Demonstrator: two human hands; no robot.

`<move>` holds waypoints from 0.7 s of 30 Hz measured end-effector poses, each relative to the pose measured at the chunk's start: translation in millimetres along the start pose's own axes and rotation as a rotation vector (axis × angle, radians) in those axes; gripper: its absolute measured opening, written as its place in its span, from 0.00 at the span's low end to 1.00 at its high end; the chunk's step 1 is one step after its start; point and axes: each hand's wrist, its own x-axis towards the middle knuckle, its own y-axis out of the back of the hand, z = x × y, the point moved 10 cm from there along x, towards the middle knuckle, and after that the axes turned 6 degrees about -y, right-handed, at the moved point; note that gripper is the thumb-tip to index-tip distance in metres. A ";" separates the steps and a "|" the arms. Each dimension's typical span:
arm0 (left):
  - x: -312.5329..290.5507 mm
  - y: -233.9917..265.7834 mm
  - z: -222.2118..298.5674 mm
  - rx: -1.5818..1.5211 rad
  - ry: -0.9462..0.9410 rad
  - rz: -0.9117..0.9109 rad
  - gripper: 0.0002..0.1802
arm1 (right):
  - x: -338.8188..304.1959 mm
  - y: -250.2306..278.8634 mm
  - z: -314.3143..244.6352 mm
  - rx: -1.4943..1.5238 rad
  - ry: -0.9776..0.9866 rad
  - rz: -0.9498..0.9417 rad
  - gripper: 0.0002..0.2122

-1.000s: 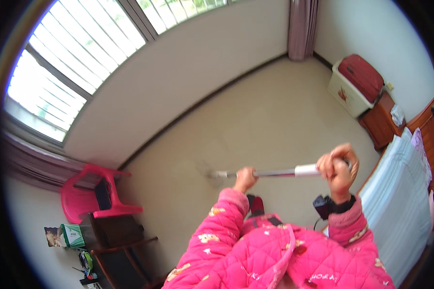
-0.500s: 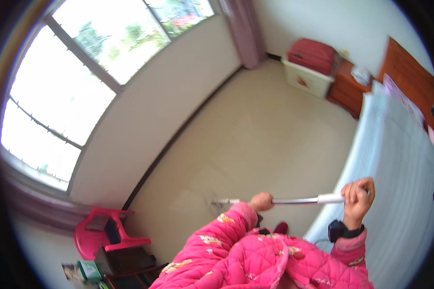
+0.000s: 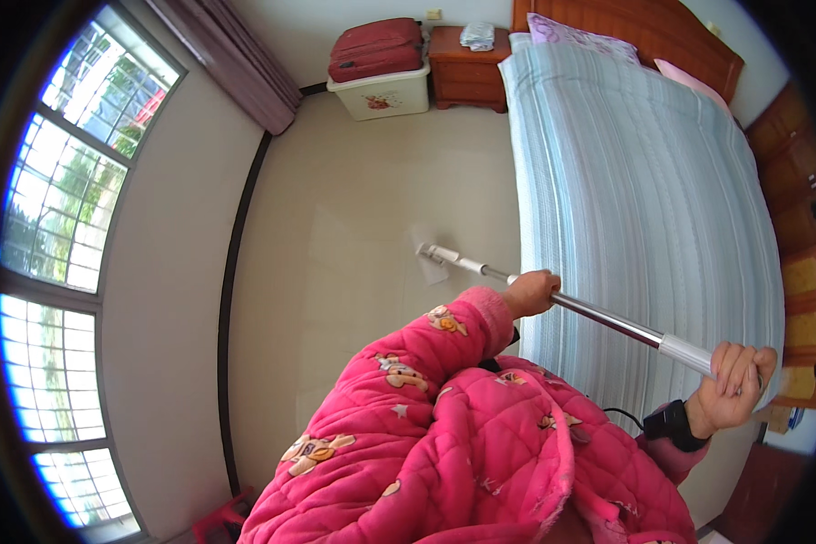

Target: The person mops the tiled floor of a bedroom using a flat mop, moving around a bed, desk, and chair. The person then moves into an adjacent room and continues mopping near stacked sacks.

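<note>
I've got the left hand [image 3: 532,293] with fingers clamped round the mop [image 3: 607,319] mid-pole, right hand [image 3: 739,385] fingers clamped round its white grip [image 3: 687,354]. Mop slants down leftward; mop head [image 3: 434,267] on the floor [image 3: 363,208], left of the bed [image 3: 644,181]. I'd steer with the left, drive from the right, pad flat, strokes overlapping, pole clear of the bed. Pole: slim, shiny metal tube; grip smooth, plastic-looking. Pad pale, blurred, exact shape unclear. Floor hard, glossy beige. Bed cover soft-looking, blue-striped.

Red suitcase [image 3: 376,50] atop cream bin [image 3: 406,96] beside wooden nightstand [image 3: 468,78]
</note>
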 end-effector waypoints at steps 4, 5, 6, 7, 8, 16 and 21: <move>29.7 -22.9 13.4 -0.051 -0.132 0.000 0.06 | -16.7 -18.3 -28.5 -0.147 0.133 0.006 0.04; 35.1 -30.1 17.4 -0.062 -0.163 -0.009 0.06 | -19.5 -23.7 -33.6 -0.179 0.161 0.014 0.03; 39.8 -36.6 21.9 -0.075 -0.199 -0.008 0.06 | -22.5 -29.9 -36.7 -0.212 0.191 0.016 0.03; 44.5 -46.0 22.9 -0.051 -0.195 -0.042 0.08 | -25.1 -33.7 -35.8 -0.233 0.196 0.039 0.03; 48.7 -53.4 18.7 -0.032 -0.171 -0.073 0.08 | -26.9 -37.1 -31.6 -0.250 0.199 0.058 0.02; 49.8 -93.2 -14.0 -0.008 -0.048 -0.236 0.10 | -33.6 -52.2 -5.3 -0.365 0.145 0.007 0.02; 45.1 -85.5 -13.7 0.024 -0.062 -0.086 0.08 | -22.3 -70.2 1.3 -0.354 0.160 -0.369 0.04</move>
